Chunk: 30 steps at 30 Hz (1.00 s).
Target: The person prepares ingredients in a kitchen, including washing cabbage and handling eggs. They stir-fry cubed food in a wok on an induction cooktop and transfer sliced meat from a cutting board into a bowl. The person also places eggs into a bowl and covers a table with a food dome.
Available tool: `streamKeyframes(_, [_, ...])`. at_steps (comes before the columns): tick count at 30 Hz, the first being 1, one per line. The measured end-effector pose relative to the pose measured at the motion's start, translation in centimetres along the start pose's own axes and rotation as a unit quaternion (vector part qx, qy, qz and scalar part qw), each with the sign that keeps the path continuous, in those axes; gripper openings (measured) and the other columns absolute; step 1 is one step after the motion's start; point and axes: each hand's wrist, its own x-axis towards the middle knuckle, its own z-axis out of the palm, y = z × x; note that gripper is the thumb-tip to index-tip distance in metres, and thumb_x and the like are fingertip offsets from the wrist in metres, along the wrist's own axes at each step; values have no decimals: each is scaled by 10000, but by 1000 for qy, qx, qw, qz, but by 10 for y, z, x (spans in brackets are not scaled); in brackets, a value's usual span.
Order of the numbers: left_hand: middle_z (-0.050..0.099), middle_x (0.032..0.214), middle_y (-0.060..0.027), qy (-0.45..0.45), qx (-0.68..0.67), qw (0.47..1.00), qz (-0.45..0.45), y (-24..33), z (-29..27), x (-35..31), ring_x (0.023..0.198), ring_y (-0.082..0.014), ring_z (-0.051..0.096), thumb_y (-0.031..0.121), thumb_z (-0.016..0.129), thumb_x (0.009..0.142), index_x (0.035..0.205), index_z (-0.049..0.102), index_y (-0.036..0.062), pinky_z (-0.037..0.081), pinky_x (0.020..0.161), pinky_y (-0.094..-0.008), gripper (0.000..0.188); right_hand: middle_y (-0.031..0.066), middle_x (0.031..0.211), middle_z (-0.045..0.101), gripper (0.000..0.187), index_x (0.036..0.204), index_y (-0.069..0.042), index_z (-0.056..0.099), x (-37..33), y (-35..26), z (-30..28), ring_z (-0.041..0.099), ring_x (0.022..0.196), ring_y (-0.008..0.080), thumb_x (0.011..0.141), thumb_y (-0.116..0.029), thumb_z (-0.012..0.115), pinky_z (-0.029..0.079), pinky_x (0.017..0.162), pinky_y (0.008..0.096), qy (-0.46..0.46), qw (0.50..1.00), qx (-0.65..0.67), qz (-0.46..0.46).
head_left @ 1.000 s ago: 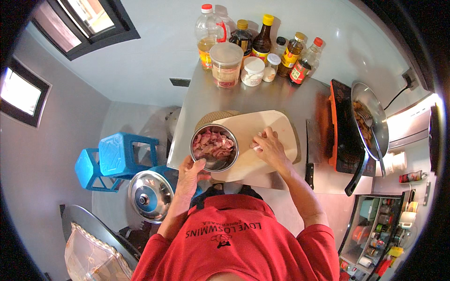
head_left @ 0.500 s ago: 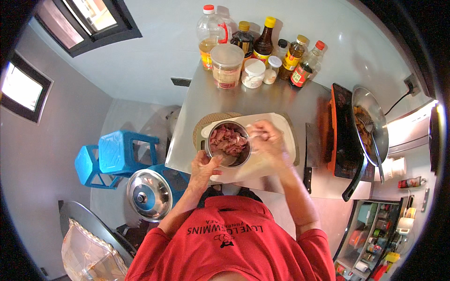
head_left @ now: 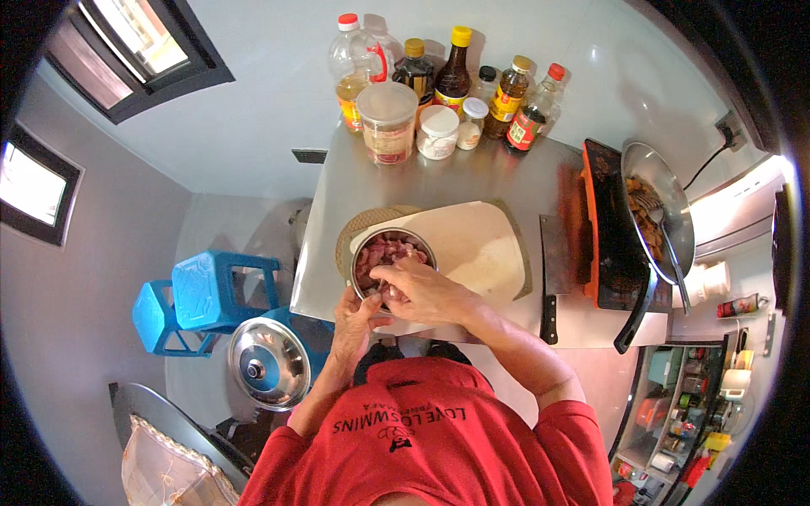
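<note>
A round steel bowl (head_left: pixel 432 250) of sliced raw meat (head_left: pixel 390 250) sits at the left part of a pale cutting board (head_left: pixel 483 244). My left hand (head_left: pixel 358 316) grips the bowl's near rim, thumb toward the inside. Over the bowl's near right side, my right hand (head_left: pixel 413 291) reaches in with its fingers curled down among the meat slices. The fingertips are partly hidden, so what they hold cannot be made out. To the right of the board lies a cleaver (head_left: pixel 553 261) with a dark handle.
Bottles and jars, among them an oil jug (head_left: pixel 350 84) and a lidded tub (head_left: pixel 388 126), line the back of the metal table (head_left: pixel 472 181). At the right, a wok (head_left: pixel 685 221) with food and a slotted spatula rests on a stove (head_left: pixel 601 219). Blue stools (head_left: pixel 211 291) and a steel lid (head_left: pixel 278 354) are left.
My right hand has moved left from beside the bowl down into it, among the meat. The left hand stays on the rim. The whole view has shifted slightly.
</note>
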Motion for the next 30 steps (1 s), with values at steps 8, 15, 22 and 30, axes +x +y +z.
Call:
streamKeyframes(8, [600,1051,-80,-44,-10,999,-19,-1,-14,2,872,-173,613,162,613,823,1190,470,64,551,588,-313,406,145,913,567,218,968,-43,522,-18,-15,-1,555,909,333,767,-118,557,445,779,424,6,999,-46,23])
streamKeyframes(15, [607,1053,-96,-24,-91,995,-24,0,-19,0,880,-199,623,257,624,808,1175,496,43,563,633,-332,443,61,1165,540,323,1075,-91,559,-47,-35,23,486,1101,228,765,-182,553,419,829,393,184,962,-198,-46])
streamKeyframes(22, [600,1074,-100,14,-21,1000,-2,20,-54,6,864,-219,626,378,636,789,1163,485,46,561,609,-352,522,106,956,589,171,920,-60,594,-108,8,40,577,915,291,754,-78,559,479,722,388,316,942,-117,-10])
streamKeyframes(30, [606,1035,-106,43,-75,996,-21,25,-56,-13,825,-221,625,402,655,752,1201,447,46,567,575,-344,610,173,862,562,106,852,-37,578,-136,99,-11,549,823,359,756,-81,587,452,694,427,455,848,-141,232])
